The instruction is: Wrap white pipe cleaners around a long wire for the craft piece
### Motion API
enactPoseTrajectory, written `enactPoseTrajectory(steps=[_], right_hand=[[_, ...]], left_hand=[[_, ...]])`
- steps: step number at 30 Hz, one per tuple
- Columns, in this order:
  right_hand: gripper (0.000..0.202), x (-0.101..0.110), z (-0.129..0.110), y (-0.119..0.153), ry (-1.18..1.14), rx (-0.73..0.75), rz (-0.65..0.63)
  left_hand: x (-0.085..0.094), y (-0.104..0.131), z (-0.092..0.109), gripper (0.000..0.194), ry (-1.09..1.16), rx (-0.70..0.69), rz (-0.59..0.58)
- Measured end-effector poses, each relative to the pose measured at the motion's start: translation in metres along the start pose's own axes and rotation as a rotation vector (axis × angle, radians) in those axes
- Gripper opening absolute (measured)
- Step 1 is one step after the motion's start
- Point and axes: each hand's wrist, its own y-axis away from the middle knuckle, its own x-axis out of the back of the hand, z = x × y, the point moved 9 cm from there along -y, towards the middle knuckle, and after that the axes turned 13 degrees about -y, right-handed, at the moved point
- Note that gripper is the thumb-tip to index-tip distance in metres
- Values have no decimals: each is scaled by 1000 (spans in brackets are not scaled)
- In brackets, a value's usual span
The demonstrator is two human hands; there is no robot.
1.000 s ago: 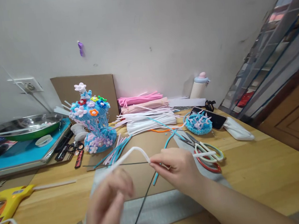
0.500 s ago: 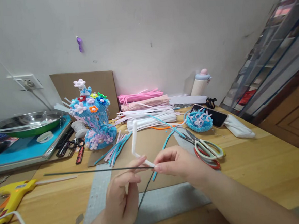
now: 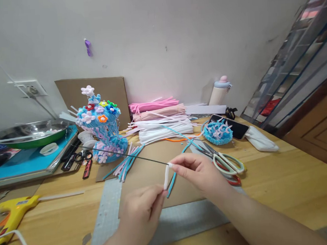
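Note:
My right hand pinches the end of a thin dark wire together with one end of a white pipe cleaner. The wire slants up and left, passing in front of the blue flowered ornament. Between my hands runs the short visible length of the white pipe cleaner. My left hand is closed on its lower part, and the rest is hidden by that hand. Beneath them lie a brown cardboard sheet and a blue pipe cleaner.
Scissors and a round blue fuzzy piece lie right of my hands. Bundles of white and pink pipe cleaners are stacked by the wall. A yellow glue gun rests at left; a bottle stands behind.
My left hand has drawn the white pipe cleaner, which pointed up and left, downward. The dark wire has swung from level to slanting up-left. My right hand keeps its pinch, slightly higher.

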Motion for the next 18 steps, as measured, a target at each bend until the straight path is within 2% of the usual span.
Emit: enactPoseTrajectory(steps=[3, 7, 10, 12, 14, 16, 18], right_hand=[[16, 0, -15, 4, 313, 229, 33], [24, -21, -30, 17, 772, 494, -77], [25, -36, -31, 26, 962, 606, -175], [25, -45, -29, 31, 1037, 656, -236], [24, -49, -27, 34, 1054, 672, -271], [23, -46, -24, 30, 996, 612, -272], [22, -36, -18, 21, 855, 460, -241]], left_hand=[[-5, 4, 4, 22, 225, 81, -113], [-13, 12, -9, 27, 786, 414, -246], [-14, 12, -15, 23, 1189, 578, -232], [-8, 6, -19, 20, 1324, 607, -156], [-2, 0, -22, 27, 1368, 591, -94], [7, -3, -22, 43, 1363, 526, -40], [24, -2, -22, 51, 1258, 386, 78]])
